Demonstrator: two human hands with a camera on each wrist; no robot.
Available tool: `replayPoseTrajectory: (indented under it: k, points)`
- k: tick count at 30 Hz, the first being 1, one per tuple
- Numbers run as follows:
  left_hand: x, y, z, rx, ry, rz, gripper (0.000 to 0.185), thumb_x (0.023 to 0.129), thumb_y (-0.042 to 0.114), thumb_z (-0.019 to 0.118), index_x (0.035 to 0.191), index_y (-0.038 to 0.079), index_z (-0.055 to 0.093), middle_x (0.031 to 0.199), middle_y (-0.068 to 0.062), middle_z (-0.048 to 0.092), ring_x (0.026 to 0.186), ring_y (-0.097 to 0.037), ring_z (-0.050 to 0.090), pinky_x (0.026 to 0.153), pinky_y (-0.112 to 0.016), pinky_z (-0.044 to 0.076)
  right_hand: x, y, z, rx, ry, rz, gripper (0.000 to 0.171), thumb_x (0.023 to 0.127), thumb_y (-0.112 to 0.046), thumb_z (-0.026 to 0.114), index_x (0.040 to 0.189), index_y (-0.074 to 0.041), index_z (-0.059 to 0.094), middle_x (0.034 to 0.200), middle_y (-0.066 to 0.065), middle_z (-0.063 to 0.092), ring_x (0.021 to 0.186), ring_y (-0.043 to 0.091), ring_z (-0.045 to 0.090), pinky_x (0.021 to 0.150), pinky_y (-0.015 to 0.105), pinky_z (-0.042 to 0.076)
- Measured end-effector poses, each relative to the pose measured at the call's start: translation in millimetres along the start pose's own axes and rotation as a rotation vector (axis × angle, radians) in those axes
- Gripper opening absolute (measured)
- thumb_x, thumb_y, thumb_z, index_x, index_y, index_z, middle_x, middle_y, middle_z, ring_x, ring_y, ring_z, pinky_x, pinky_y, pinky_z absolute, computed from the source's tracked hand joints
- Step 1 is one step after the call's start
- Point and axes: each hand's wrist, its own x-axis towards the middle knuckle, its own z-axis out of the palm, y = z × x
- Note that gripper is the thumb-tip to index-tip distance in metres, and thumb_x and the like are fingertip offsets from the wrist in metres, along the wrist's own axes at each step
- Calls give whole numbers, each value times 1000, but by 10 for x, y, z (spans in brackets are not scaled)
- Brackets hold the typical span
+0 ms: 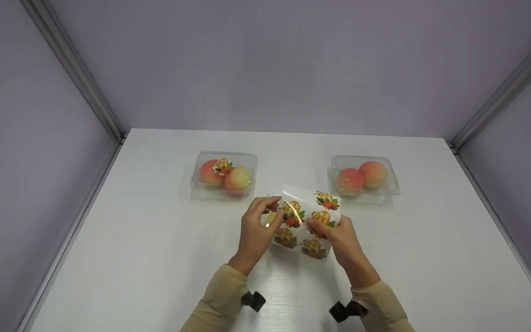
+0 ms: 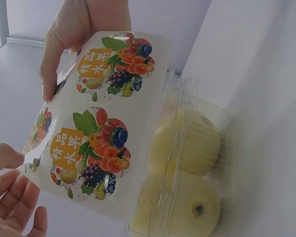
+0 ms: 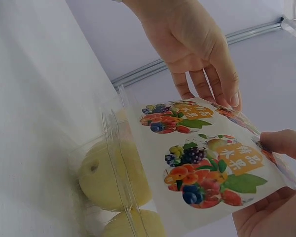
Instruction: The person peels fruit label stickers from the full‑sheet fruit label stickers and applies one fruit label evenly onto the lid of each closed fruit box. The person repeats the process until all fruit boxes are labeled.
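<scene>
Across the whole lower half of the head view, a white table (image 1: 155,258), boxed in by pale purple walls (image 1: 293,64) with metal strips in the corners.

On the table, toward the back, two clear plastic boxes well apart. In the left box (image 1: 224,174), two peaches and a fruit sticker on the lid. In the right box (image 1: 364,179), two peaches side by side.

Between those two boxes and nearer the person, a sticker sheet (image 1: 307,221), held up off the table and tilted, glossy, printed with round fruit stickers bearing orange banners. Just behind it in the wrist views, a third box (image 2: 187,163), clear, lid closed, with two yellow fruits inside. In the head view, mostly hidden by the sheet and the hands.

At the sheet's left edge, the left hand (image 1: 258,226): fingers curled over the upper corner, thumb against the sheet, pinching it. In the left wrist view, thumb on top of the sheet's edge, fingers loose underneath.

At the sheet's right edge, the right hand (image 1: 339,237): thumb on the printed face, fingers behind, likewise pinching the sheet. In the right wrist view, thumb tip pressed to the edge beside a sticker.

On both arms, beige sleeves with black straps at the wrists.
</scene>
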Motion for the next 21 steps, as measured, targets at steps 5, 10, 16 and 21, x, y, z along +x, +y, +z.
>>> replayPoseTrajectory:
  k: [5, 10, 16, 21]
  points:
    - [-20, 7, 28, 26, 14, 1, 31, 87, 16, 71, 116, 6, 67, 106, -8, 63, 95, -18, 62, 84, -31, 54, -4, 11, 8, 10, -2, -11, 20, 84, -6, 70, 101, 2, 65, 75, -4, 66, 71, 10, 62, 68, 26, 52]
    - [-44, 13, 45, 61, 1, 7, 36, 87, 16, 70, 121, 5, 65, 111, -9, 62, 100, -18, 62, 87, -30, 54, -19, 22, 16, 35, -17, -15, 21, 85, -6, 69, 104, 3, 65, 77, -3, 70, 72, 12, 66, 68, 27, 55]
    - [-40, 19, 45, 61, -8, 8, 33, 88, 15, 70, 119, 4, 67, 110, -9, 65, 101, -19, 64, 86, -30, 55, -23, 28, 19, 36, -26, -15, 30, 84, -8, 70, 112, 0, 63, 89, 1, 73, 80, 16, 70, 73, 31, 57]
    - [-38, 21, 46, 48, 5, 12, 27, 88, 15, 70, 112, 4, 69, 107, -8, 68, 95, -18, 66, 83, -32, 56, -17, 38, 20, 23, -11, 5, 32, 84, -9, 71, 114, -2, 62, 91, 1, 73, 80, 15, 70, 74, 30, 57]
